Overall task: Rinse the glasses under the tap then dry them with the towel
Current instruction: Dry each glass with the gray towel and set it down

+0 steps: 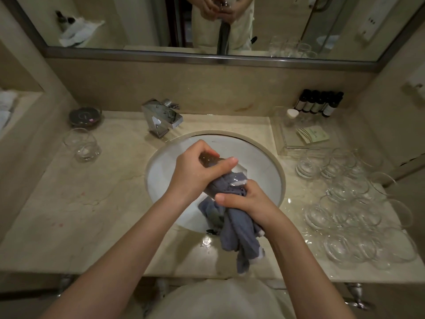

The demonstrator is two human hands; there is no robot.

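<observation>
Over the white sink (259, 157), my left hand (197, 171) grips a clear glass (210, 161) lying on its side, base toward the tap. My right hand (246, 199) holds a blue-grey towel (232, 229), with part of it pushed into the glass's mouth and the rest hanging down over the counter's front edge. The chrome tap (163, 119) stands behind the sink at the left; no water runs from it. One clear glass (82, 145) stands alone on the counter at the left. Several clear glasses (349, 203) crowd the counter at the right.
A dark round dish (85, 116) sits at the back left. At the back right are a clear tray (285, 137) with a green packet, and several small dark bottles (319, 103). A mirror (138, 21) spans the wall. Water puddles on the counter near the front edge (205, 241).
</observation>
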